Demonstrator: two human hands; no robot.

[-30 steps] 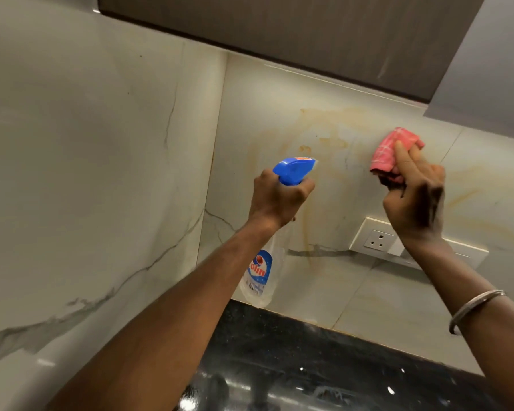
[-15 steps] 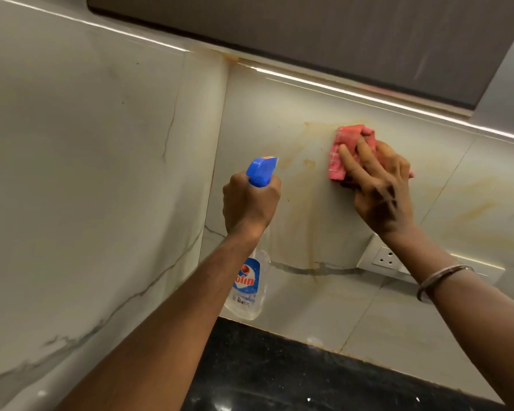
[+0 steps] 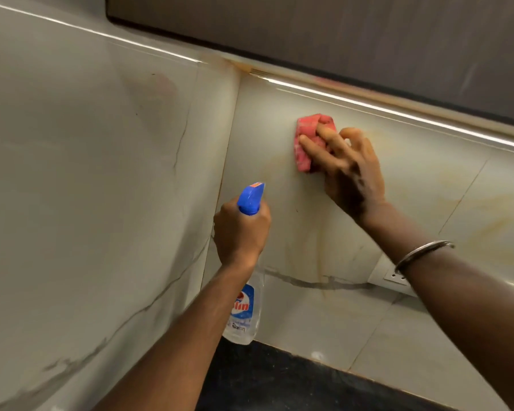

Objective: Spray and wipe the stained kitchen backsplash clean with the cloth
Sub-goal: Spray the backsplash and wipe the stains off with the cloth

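Spanning most of the view, the backsplash (image 3: 309, 307) carries yellow-brown staining on its back wall, below the dark upper cabinet (image 3: 339, 40) and above the black worktop (image 3: 279, 381). The big change over the last second is sideways travel. The wiping has crossed from the patch above the socket (image 3: 387, 274) towards the corner where the two walls meet.

The spray bottle (image 3: 244, 310) has also dropped and turned. A second ago its blue nozzle faced the stained wall; now it stands nearly upright with the nozzle pointing up and away, so I judge that spraying is paused. The left grip (image 3: 239, 232) is wrapped tight around the bottle's neck, just under the trigger head.

The right grip (image 3: 353, 176) has its fingers spread and fairly straight over the pink cloth (image 3: 307, 137). It presses the cloth flat against the wall rather than clenching it. The cloth is high on the back wall, just under the light strip, left of where it was and well above the bottle.

Where the cloth has passed, the upper stain reads fainter, though blur makes that uncertain. The drip streaks (image 3: 319, 247) below the cloth and the broad smear (image 3: 487, 209) on the right-hand tile remain. I judge the job partway done, with lower and rightward passes to come.
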